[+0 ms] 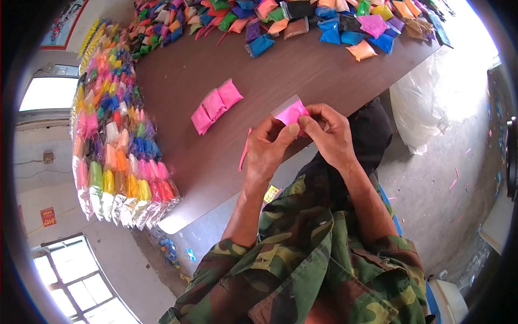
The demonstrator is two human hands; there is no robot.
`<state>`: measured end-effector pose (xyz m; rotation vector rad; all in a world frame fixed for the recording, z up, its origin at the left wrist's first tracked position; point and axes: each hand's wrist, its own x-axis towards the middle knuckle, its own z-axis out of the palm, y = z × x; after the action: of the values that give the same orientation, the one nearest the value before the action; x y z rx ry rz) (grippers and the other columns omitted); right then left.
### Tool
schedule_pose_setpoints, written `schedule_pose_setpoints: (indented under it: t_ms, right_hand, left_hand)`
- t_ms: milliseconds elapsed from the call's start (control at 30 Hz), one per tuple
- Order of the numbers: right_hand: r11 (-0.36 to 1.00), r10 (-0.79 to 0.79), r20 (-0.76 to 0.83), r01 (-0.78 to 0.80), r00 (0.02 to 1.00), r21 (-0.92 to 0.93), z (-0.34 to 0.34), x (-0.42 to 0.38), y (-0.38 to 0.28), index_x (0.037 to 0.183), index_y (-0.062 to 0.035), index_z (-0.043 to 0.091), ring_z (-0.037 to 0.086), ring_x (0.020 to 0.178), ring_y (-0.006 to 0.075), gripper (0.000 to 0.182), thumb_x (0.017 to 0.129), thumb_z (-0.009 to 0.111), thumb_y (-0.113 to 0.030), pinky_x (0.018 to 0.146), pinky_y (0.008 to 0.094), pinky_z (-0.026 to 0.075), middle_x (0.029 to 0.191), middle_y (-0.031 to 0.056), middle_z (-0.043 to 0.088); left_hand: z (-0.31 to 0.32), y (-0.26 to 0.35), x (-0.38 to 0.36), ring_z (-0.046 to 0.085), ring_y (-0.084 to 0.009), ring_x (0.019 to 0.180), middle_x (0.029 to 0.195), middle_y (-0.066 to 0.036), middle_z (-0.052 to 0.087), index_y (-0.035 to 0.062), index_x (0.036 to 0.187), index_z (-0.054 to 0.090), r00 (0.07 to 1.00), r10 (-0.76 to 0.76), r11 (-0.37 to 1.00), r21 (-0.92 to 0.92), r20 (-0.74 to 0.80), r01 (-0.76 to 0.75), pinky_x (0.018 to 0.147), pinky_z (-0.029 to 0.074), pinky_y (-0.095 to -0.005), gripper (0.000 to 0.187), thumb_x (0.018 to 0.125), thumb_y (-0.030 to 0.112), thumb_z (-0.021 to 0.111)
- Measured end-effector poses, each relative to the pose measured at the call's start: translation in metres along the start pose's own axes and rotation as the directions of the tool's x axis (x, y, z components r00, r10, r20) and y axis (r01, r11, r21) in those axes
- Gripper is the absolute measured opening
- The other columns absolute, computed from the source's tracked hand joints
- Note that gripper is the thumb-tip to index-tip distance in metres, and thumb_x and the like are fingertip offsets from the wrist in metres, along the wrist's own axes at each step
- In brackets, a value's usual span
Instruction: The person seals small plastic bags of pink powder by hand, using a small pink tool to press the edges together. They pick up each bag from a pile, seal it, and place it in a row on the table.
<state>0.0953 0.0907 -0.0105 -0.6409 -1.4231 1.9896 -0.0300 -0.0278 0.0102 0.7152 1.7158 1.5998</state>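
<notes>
Between my two hands, over the near edge of the table, is a small pink packet [291, 112] with a clear flat strip along its top. My left hand [269, 141] pinches its lower left side, thumb in front. On the other side my right hand [327, 132] grips the packet's right edge between thumb and fingers. A row of pink packets [216, 106], overlapping one another, lies on the tabletop to the left. Close beside my left hand rests a thin pink plastic stick [244, 151]. The packet's lower part is hidden by my fingers.
Loose packets of many colours [324, 24] are heaped along the far side of the brown table [178, 70]. Bundled clear bags of coloured packets [116, 146] stack up at the left edge. A large translucent plastic bag [421, 102] hangs at the right, above a littered floor.
</notes>
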Motion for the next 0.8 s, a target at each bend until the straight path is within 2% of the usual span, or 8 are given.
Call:
schedule_pose_setpoints:
  t_ms: [133, 200, 267, 400, 500, 600, 733, 800]
  right_hand:
    - [0.998, -0.008, 0.041, 0.01, 0.999, -0.056, -0.001, 0.003, -0.001, 0.114, 0.0064, 0.069, 0.067, 0.085, 0.0078, 0.021, 0.101, 0.072, -0.009, 0.074, 0.0247, 0.055, 0.095, 0.0055, 0.072]
    - [1.0, 0.018, 0.077, -0.017, 0.997, -0.02, 0.001, 0.002, -0.01, 0.114, 0.0059, 0.069, 0.067, 0.085, 0.008, 0.021, 0.102, 0.072, -0.01, 0.075, 0.0248, 0.055, 0.095, 0.0051, 0.072]
    - [0.999, 0.026, 0.091, -0.022, 0.995, -0.038, 0.002, 0.002, -0.014, 0.112, 0.0052, 0.07, 0.066, 0.084, 0.0075, 0.02, 0.102, 0.072, -0.011, 0.074, 0.0248, 0.054, 0.095, 0.0045, 0.073]
    - [0.993, -0.008, 0.035, 0.012, 0.999, -0.115, 0.005, 0.001, -0.006, 0.109, 0.0034, 0.072, 0.063, 0.082, 0.0049, 0.018, 0.103, 0.071, -0.013, 0.071, 0.0245, 0.053, 0.092, 0.002, 0.072]
    - [0.99, -0.05, -0.015, 0.048, 0.999, -0.131, 0.003, 0.0, 0.005, 0.108, 0.0025, 0.072, 0.06, 0.079, 0.0034, 0.017, 0.103, 0.071, -0.014, 0.067, 0.0236, 0.05, 0.088, -0.0005, 0.07]
    - [0.988, -0.091, -0.049, 0.084, 0.995, -0.13, 0.008, 0.0, 0.006, 0.107, 0.0021, 0.072, 0.058, 0.078, 0.0028, 0.018, 0.104, 0.071, -0.016, 0.066, 0.0227, 0.048, 0.085, -0.0021, 0.068]
    - [0.983, -0.118, -0.057, 0.108, 0.991, -0.151, 0.012, -0.001, 0.005, 0.108, 0.0024, 0.072, 0.058, 0.077, 0.0027, 0.019, 0.104, 0.071, -0.017, 0.065, 0.0225, 0.048, 0.084, -0.0021, 0.068]
    - [0.98, -0.076, -0.027, 0.07, 0.997, -0.184, 0.011, -0.001, -0.003, 0.108, 0.0029, 0.072, 0.058, 0.076, 0.0029, 0.02, 0.104, 0.071, -0.017, 0.065, 0.0226, 0.048, 0.085, -0.0017, 0.068]
  left_hand:
    - [0.003, -0.002, 0.005, 0.063, -0.0063, 0.082, 0.091, 0.0, 0.074, -0.0012, 0.109, 0.076, 0.997, 0.074, 0.997, 0.014, -0.009, -0.074, 0.073, 0.051, -0.0238, 0.023, 0.101, 0.02, 0.079]
    - [0.0, -0.002, 0.008, 0.061, -0.0057, 0.08, 0.089, 0.001, 0.073, -0.001, 0.108, 0.076, 0.993, 0.115, 0.993, 0.027, 0.011, -0.115, 0.072, 0.05, -0.0235, 0.023, 0.101, 0.021, 0.078]
    - [-0.009, -0.002, 0.007, 0.061, -0.0054, 0.079, 0.089, 0.001, 0.073, -0.0004, 0.107, 0.076, 0.994, 0.101, 0.99, 0.093, 0.034, -0.104, 0.071, 0.05, -0.0234, 0.021, 0.102, 0.02, 0.078]
    - [-0.015, 0.006, 0.003, 0.062, -0.0054, 0.08, 0.09, 0.0, 0.074, -0.0008, 0.107, 0.076, 0.998, 0.001, 0.983, 0.186, 0.064, -0.013, 0.072, 0.05, -0.0232, 0.021, 0.102, 0.02, 0.077]
    - [0.003, 0.015, -0.009, 0.063, -0.0059, 0.082, 0.09, -0.001, 0.075, -0.0018, 0.107, 0.076, 0.995, -0.095, 0.989, 0.115, -0.024, 0.097, 0.072, 0.051, -0.0237, 0.024, 0.102, 0.021, 0.078]
    - [0.0, 0.01, -0.009, 0.064, -0.0067, 0.082, 0.091, -0.002, 0.075, -0.0026, 0.105, 0.075, 0.997, -0.083, 0.988, 0.134, 0.003, 0.082, 0.073, 0.052, -0.0247, 0.024, 0.102, 0.021, 0.078]
    - [-0.009, -0.003, -0.004, 0.064, -0.0071, 0.08, 0.092, -0.001, 0.075, -0.0015, 0.109, 0.076, 0.999, 0.016, 0.989, 0.149, 0.052, -0.023, 0.072, 0.052, -0.0256, 0.024, 0.101, 0.021, 0.078]
    - [-0.013, -0.009, -0.001, 0.065, -0.0071, 0.081, 0.093, -0.001, 0.075, -0.0012, 0.109, 0.076, 0.997, 0.038, 0.991, 0.123, 0.069, -0.046, 0.073, 0.052, -0.0251, 0.023, 0.101, 0.02, 0.079]
